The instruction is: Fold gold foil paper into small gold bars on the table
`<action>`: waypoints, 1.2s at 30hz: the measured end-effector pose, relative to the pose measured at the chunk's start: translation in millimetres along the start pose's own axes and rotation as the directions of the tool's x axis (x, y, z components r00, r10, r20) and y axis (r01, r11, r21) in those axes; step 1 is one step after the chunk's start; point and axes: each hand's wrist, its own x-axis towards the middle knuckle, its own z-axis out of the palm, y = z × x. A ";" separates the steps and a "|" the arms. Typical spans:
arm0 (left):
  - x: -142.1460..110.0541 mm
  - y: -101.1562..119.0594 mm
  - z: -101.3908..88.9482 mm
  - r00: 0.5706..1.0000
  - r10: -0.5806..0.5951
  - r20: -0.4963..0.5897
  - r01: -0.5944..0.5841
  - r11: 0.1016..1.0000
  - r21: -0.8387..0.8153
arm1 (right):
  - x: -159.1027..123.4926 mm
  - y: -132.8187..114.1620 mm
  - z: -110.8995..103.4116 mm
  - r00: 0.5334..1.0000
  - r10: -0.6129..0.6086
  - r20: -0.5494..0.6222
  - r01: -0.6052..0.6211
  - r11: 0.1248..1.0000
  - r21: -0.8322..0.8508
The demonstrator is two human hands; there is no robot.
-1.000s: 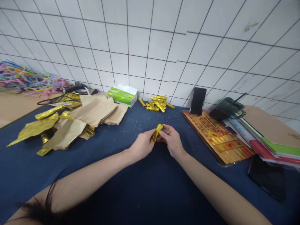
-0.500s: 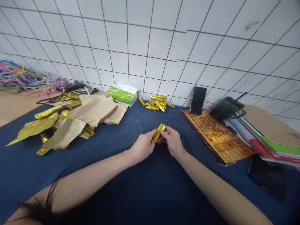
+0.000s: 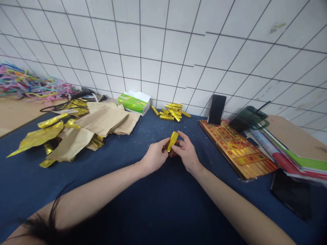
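Though aslant, foil [image 3: 173, 141] between fingers [image 3: 183, 136]

We count one green-and-white tissue packet [image 3: 136, 105]. Right of it, we find at least eight gold foil rolls [image 3: 175, 116], one black rectangular phone [image 3: 216, 109] and one dark green translucent mug [image 3: 246, 119]. Nearer us than the packet: one bare left hand [image 3: 155, 157], one bare right hand [image 3: 188, 153], one held gold foil roll [image 3: 173, 140]. Left of it, several brown paper sheets [image 3: 102, 119], too layered to count.

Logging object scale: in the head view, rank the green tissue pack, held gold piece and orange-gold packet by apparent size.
Largest to smallest:
1. Orange-gold packet
2. Green tissue pack
3. Held gold piece
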 end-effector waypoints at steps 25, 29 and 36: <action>-8.6 6.2 3.8 0.999 0.046 0.019 -0.049 0.968 0.246 | -0.5 4.3 3.3 0.998 0.027 -0.065 -0.029 0.999 -0.036; -9.4 6.4 4.6 0.999 0.047 0.003 -0.046 0.971 0.236 | 0.2 6.7 2.7 0.997 -0.005 -0.078 0.001 0.999 -0.051; -10.9 9.2 5.1 0.999 0.043 0.015 -0.046 0.980 0.196 | 0.6 9.6 1.8 0.992 -0.044 -0.116 0.030 0.992 -0.126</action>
